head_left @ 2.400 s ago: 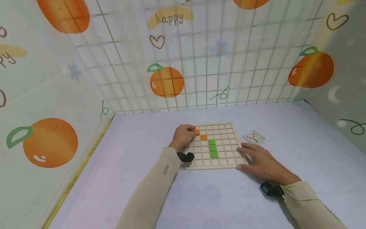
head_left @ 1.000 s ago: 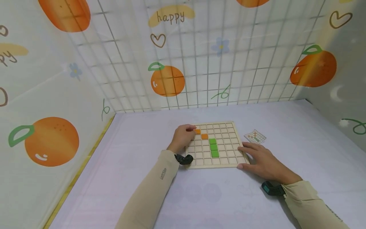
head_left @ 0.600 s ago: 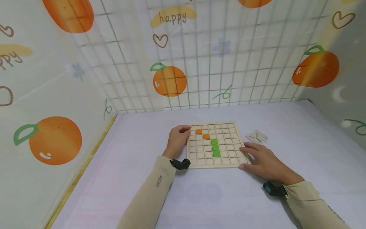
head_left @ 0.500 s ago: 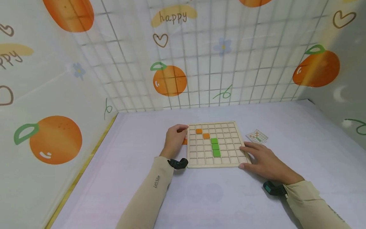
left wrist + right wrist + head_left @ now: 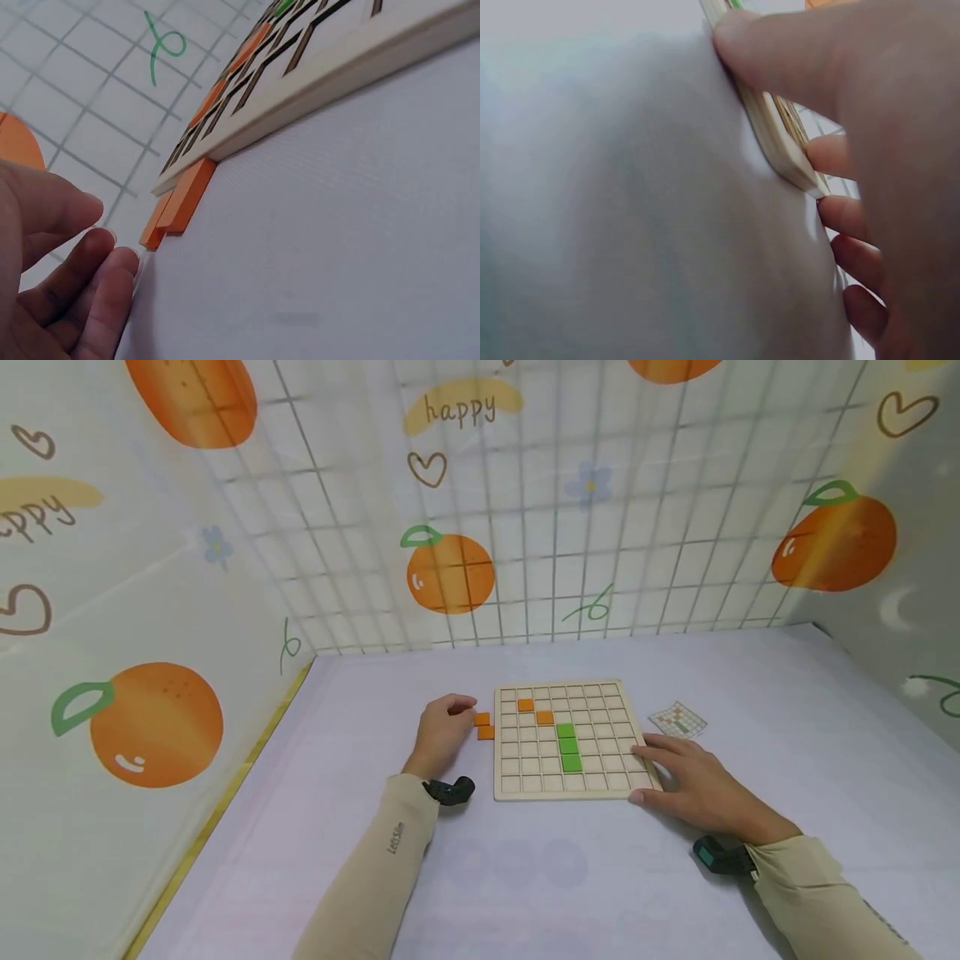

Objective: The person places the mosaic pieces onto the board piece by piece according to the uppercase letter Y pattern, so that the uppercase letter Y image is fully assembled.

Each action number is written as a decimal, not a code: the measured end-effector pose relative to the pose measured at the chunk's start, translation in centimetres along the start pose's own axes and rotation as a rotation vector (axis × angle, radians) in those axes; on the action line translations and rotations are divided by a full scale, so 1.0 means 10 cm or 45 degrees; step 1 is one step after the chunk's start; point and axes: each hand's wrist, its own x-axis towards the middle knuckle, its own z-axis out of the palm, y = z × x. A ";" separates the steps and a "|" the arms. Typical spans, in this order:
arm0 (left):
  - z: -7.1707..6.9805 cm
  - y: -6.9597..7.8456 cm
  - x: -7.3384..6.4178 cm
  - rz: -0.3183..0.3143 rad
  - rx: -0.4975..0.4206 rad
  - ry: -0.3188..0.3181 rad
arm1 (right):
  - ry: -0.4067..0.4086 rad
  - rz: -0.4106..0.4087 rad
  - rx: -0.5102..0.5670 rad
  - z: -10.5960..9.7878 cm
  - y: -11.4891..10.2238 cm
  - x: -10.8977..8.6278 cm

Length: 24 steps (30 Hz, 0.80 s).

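A wooden grid board (image 5: 607,785) lies flat on the table. Set in its cells are an orange tile (image 5: 526,704) near the upper left, a second orange tile (image 5: 544,717) diagonally below it, and a column of three green tiles (image 5: 569,747). Two more orange tiles (image 5: 486,732) lie on the table against the board's left edge, also seen in the left wrist view as orange tiles (image 5: 189,196). Just left of those, my left hand (image 5: 442,733) has loosely bent fingers and holds nothing. My right hand (image 5: 693,781) rests with thumb and fingertips on the board's right side.
A small patterned card (image 5: 678,719) showing a coloured grid lies right of the board. Behind the table (image 5: 525,902) hangs a printed curtain (image 5: 517,510) over a wire mesh, and more curtain stands at both sides.
My left hand lets go of the upper-left orange tile, which now sits in its cell. It has moved left off the board, revealing two orange tiles there. My right hand stays put.
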 end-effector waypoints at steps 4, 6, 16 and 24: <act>-0.01 -0.01 0.03 -0.017 0.034 -0.013 | 0.000 0.006 0.003 0.00 0.01 0.00; -0.02 -0.01 0.03 -0.023 0.052 -0.022 | 0.001 0.005 0.004 -0.01 0.00 0.00; 0.00 -0.02 0.07 -0.045 0.169 -0.082 | -0.010 0.008 -0.008 -0.02 0.00 0.00; 0.00 0.03 0.08 0.002 0.325 -0.131 | -0.004 0.005 0.007 0.01 0.01 0.01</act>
